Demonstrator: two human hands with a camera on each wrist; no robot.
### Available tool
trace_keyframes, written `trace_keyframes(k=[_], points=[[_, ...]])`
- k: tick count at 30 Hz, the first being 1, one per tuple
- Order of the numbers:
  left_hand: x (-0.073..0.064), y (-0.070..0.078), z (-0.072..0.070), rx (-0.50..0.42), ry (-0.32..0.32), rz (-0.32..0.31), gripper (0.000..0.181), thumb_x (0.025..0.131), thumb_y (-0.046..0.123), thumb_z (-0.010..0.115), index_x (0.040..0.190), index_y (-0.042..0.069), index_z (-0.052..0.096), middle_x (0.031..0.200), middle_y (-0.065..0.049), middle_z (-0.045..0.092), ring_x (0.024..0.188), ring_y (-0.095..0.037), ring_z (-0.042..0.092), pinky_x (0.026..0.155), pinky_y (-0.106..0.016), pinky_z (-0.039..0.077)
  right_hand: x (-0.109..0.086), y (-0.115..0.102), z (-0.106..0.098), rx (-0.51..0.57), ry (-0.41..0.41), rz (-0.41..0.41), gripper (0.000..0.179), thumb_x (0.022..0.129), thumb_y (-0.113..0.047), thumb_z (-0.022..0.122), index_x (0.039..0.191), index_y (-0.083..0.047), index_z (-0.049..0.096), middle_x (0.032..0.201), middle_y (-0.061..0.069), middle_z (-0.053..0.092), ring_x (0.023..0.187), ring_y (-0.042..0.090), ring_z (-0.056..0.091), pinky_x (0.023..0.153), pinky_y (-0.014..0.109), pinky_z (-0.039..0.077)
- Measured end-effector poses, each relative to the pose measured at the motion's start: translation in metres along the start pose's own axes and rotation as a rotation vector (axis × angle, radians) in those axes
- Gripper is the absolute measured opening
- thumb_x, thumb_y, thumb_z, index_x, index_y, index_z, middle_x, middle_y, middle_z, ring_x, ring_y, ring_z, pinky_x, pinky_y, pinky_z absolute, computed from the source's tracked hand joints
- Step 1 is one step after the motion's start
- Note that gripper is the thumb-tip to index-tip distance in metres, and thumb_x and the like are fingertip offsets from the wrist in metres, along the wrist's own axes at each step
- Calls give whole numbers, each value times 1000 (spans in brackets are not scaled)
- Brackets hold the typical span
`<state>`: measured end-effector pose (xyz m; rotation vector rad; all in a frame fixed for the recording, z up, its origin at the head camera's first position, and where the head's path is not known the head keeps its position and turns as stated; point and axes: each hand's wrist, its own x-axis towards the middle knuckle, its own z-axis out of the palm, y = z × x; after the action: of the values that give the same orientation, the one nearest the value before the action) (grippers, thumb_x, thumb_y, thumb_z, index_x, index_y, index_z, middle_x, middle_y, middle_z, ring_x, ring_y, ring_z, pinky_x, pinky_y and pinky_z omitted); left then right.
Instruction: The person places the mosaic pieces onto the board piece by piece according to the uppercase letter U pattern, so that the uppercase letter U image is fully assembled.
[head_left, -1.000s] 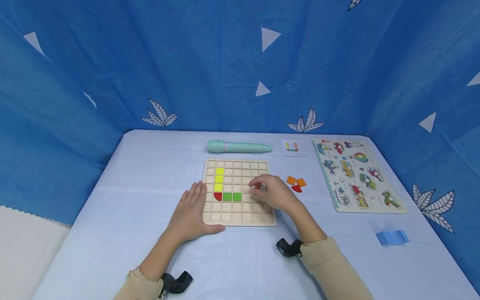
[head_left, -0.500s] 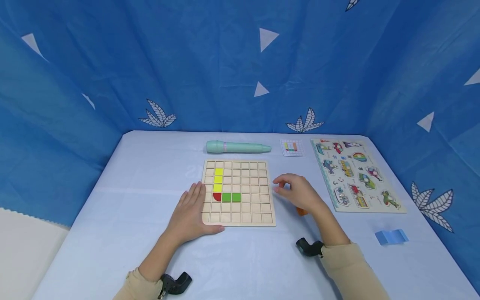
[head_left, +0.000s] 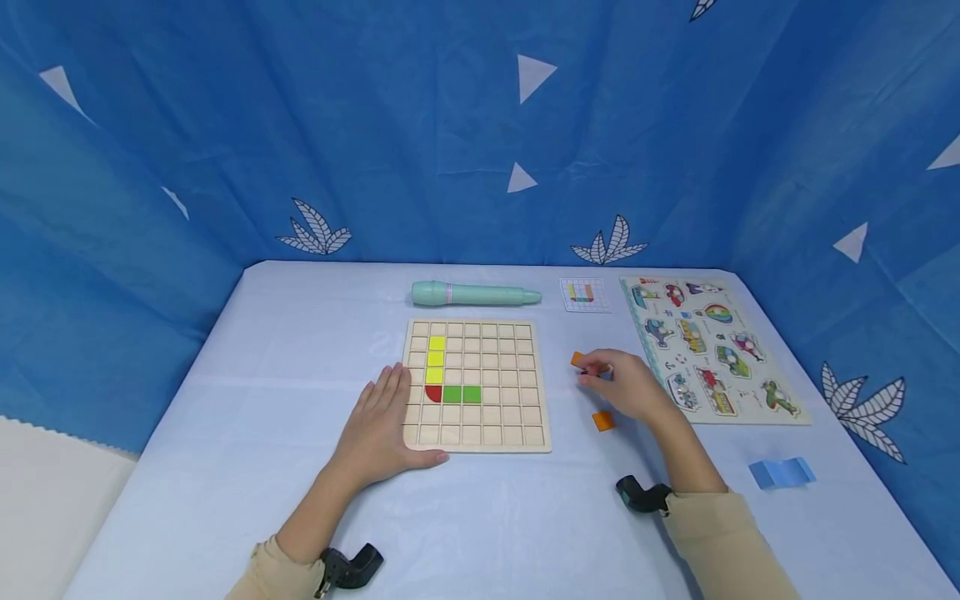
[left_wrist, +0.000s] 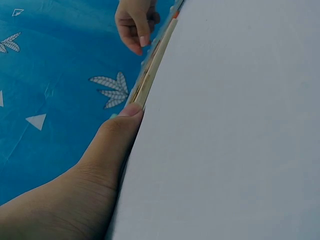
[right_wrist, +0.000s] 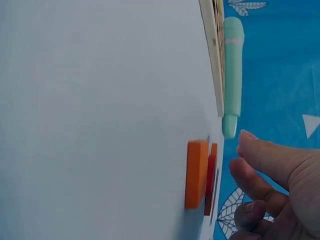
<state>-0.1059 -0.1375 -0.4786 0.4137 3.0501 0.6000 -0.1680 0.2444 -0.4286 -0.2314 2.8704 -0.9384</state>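
My left hand (head_left: pixel 381 429) lies with straight fingers along the left edge of the wooden grid board (head_left: pixel 491 358), its thumb at the front edge. On the board, yellow squares (head_left: pixel 436 359) form a column. Below them come a red quarter-round piece (head_left: pixel 433 393) and two green squares (head_left: pixel 461 394) in a row. My right hand (head_left: pixel 630 387) hovers over loose pieces right of the board, thumb and forefinger apart. An orange square (head_left: pixel 577 358) peeks out past its fingertips, and another orange square (head_left: pixel 603 421) lies nearer me. The right wrist view shows a red piece (right_wrist: pixel 210 177) behind an orange one.
Behind the board lies a mint-green microphone-shaped stick (head_left: pixel 476 294), beside a small pattern card (head_left: pixel 586 295). A vehicle picture puzzle (head_left: pixel 720 350) fills the table's right side, with a folded blue piece (head_left: pixel 782 473) in front of it. Blue curtains surround the table.
My right hand has moved from over the board's right side out to the loose pieces at the right. The left hand and the pieces on the board stay put.
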Motion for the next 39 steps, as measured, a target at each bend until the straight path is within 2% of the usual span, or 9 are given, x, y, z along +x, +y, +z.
trace_keyframes(k=[5, 12, 16, 28, 39], points=[[0, 1, -1, -4, -4, -2, 140, 61, 88, 65, 158, 1, 15, 167, -15, 12, 156, -32, 8, 124, -56, 13, 1, 9, -3, -1, 8, 32, 19, 92, -20, 72, 110, -15, 73, 94, 4, 66, 79, 22, 52, 63, 29, 43], [-1, 1, -2, -6, -7, -6, 139, 61, 87, 66, 158, 1, 15, 167, -15, 12, 156, -32, 8, 124, -56, 13, 4, 16, -3, 3, 9, 72, 15, 92, -21, 71, 107, -17, 72, 95, 3, 65, 89, 23, 54, 72, 31, 45], [0, 1, -2, -3, -9, -8, 140, 61, 89, 64, 158, 1, 15, 167, -15, 12, 156, -31, 7, 124, -56, 12, 4, 18, -2, -2, 14, 63, 17, 92, -21, 71, 108, -16, 72, 96, 4, 65, 92, 23, 54, 77, 32, 46], [0, 1, -2, -8, -12, -9, 140, 60, 89, 64, 158, 1, 15, 167, -14, 11, 156, -32, 7, 124, -56, 12, 4, 19, 0, -26, 16, 74, 17, 91, -20, 73, 107, -15, 74, 95, 6, 63, 95, 24, 53, 80, 34, 44], [0, 1, -2, -7, -14, -9, 141, 60, 90, 63, 158, 1, 14, 167, -14, 10, 156, -31, 6, 124, -55, 12, 3, 18, 0, -42, 12, 62, 13, 91, -21, 73, 102, -14, 73, 92, 5, 62, 91, 22, 53, 77, 33, 44]])
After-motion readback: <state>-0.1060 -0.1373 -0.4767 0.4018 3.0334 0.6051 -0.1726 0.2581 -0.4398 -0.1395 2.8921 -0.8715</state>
